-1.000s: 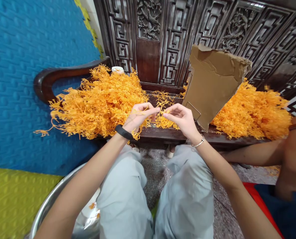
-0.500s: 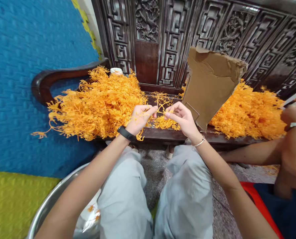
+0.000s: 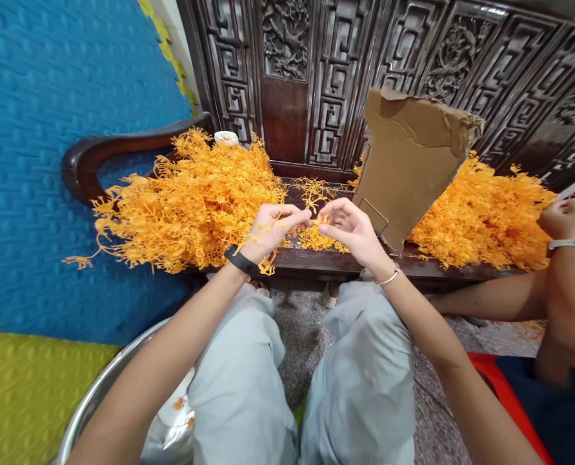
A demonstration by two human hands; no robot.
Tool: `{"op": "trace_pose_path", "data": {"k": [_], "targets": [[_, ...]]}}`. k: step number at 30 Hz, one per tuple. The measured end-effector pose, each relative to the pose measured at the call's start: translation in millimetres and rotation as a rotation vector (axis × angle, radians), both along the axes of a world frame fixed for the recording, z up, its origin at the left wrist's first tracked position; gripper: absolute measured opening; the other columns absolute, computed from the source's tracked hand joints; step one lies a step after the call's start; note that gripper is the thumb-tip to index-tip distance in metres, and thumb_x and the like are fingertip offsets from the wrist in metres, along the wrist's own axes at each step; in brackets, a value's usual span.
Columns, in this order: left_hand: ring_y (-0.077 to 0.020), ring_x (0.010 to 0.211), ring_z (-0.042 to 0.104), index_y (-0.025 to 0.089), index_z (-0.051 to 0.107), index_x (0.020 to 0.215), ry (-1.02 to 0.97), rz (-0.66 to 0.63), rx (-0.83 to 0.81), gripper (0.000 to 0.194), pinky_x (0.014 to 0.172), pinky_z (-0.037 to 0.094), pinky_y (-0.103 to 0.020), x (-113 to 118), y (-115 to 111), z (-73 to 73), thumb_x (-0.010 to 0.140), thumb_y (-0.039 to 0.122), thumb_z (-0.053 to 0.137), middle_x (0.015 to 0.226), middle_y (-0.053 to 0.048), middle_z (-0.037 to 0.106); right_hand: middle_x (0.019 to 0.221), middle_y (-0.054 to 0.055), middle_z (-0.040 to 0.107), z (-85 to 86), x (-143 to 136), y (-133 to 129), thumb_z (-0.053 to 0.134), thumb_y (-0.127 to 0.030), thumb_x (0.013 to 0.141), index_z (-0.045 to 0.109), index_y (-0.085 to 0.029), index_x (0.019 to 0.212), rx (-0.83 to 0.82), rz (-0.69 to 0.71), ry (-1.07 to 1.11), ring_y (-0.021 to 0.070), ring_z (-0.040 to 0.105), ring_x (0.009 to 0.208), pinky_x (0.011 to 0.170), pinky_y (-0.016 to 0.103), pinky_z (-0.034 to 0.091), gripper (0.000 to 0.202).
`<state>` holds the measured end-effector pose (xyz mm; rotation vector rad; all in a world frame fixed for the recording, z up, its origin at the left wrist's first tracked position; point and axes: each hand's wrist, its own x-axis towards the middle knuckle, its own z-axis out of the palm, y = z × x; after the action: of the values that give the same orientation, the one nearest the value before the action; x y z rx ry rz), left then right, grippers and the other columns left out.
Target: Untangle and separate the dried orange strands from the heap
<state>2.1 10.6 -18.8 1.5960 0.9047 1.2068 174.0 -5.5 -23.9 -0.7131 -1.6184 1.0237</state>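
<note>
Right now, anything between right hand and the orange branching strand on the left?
Nothing visible: the orange branching strand lies across the left hand, close to the right hand. The torn cardboard sheet stands farther right, outside that gap.

Cardboard bars the right; above the hands is open.

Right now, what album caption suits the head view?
Fingers handle orange strands beside an orange heap on a dark bench.

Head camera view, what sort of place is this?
Probably a room in someone's home, though I can't be sure: there's a carved dark wooden bench, blue textured matting, and an orange heap on the seat.
</note>
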Motion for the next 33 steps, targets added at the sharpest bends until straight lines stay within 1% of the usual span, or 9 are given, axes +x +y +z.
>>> {"op": "trace_pose_path", "data": {"k": [2,4,9,12,17,21,27,30,33], "targets": [[-0.0079,0.049,0.048,0.013,0.068,0.062,-0.002,0.030,0.006,0.023,0.050,0.039,-0.022,2.3,-1.2,-0.5,0.071,0.034,0.063,0.063,-0.003,0.066,0.090,0.001,0.054,0.1,0.6,0.5,0.068,-0.020,0.072,0.054,-0.020,0.090,0.010,0.010,-0.011,0.0104,0.052,0.083,0.080,0.026,0.045,0.022],[-0.0086,0.051,0.049,0.013,0.068,0.062,0.020,0.073,0.063,0.023,0.050,0.039,-0.022,4.3,-2.3,-0.8,0.072,0.033,0.063,0.062,-0.003,0.066,0.091,0.001,0.054,0.2,1.3,1.4,0.066,-0.019,0.072,0.053,-0.020,0.091,0.012,0.018,-0.027,0.0105,0.052,0.085,0.082,0.026,0.044,0.023],[-0.0107,0.059,0.053,0.014,0.066,0.058,0.109,0.154,0.366,0.021,0.060,0.042,-0.025,6.7,-1.9,-2.3,0.072,0.029,0.064,0.061,-0.002,0.062,0.090,0.001,0.053,-0.5,2.8,5.0,0.064,-0.019,0.071,0.049,-0.020,0.090,-0.001,0.035,-0.108,0.0113,0.053,0.085,0.078,0.027,0.044,0.024],[-0.0109,0.058,0.054,0.014,0.065,0.057,0.148,0.148,0.468,0.021,0.059,0.042,-0.025,8.7,-0.4,-4.1,0.072,0.028,0.063,0.060,-0.002,0.061,0.086,0.001,0.053,-1.8,3.3,6.0,0.062,-0.016,0.070,0.047,-0.019,0.088,0.001,-0.026,-0.161,0.0109,0.053,0.080,0.074,0.026,0.044,0.023],[-0.0109,0.059,0.055,0.014,0.064,0.059,0.154,0.134,0.538,0.020,0.060,0.043,-0.025,13.3,-1.1,-5.9,0.075,0.027,0.061,0.063,-0.003,0.062,0.082,0.000,0.052,-2.9,1.8,2.9,0.055,-0.011,0.069,0.047,-0.018,0.085,0.079,-0.161,-0.235,0.0100,0.053,0.074,0.071,0.026,0.043,0.019],[-0.0107,0.061,0.054,0.014,0.062,0.060,0.152,0.132,0.496,0.019,0.062,0.044,-0.025,14.6,-2.2,-5.2,0.075,0.026,0.061,0.063,-0.002,0.061,0.083,0.001,0.056,-2.6,2.2,1.4,0.054,-0.012,0.069,0.051,-0.017,0.084,0.097,-0.200,-0.263,0.0107,0.053,0.072,0.069,0.027,0.044,0.016],[-0.0108,0.063,0.055,0.014,0.062,0.068,0.147,0.072,0.247,0.016,0.063,0.045,-0.024,14.7,-1.6,-3.2,0.073,0.029,0.063,0.067,-0.001,0.062,0.087,0.003,0.061,-7.3,9.9,8.7,0.057,-0.019,0.072,0.059,-0.016,0.092,0.012,-0.152,-0.255,0.0122,0.054,0.074,0.069,0.028,0.044,0.020],[-0.0107,0.063,0.054,0.013,0.064,0.070,0.116,0.085,0.180,0.018,0.060,0.044,-0.023,16.5,-3.3,-1.3,0.069,0.031,0.066,0.069,-0.001,0.064,0.081,0.001,0.059,-8.8,13.1,11.3,0.061,-0.023,0.072,0.060,-0.016,0.095,-0.037,-0.143,-0.212,0.0113,0.053,0.070,0.067,0.027,0.044,0.024],[-0.0095,0.058,0.053,0.013,0.065,0.072,0.025,0.084,0.067,0.023,0.056,0.042,-0.023,18.0,-6.2,2.0,0.066,0.034,0.070,0.069,-0.002,0.064,0.071,0.000,0.058,-7.9,14.4,11.7,0.065,-0.029,0.071,0.062,-0.015,0.089,-0.077,-0.173,-0.186,0.0101,0.051,0.063,0.063,0.027,0.043,0.022]]}}
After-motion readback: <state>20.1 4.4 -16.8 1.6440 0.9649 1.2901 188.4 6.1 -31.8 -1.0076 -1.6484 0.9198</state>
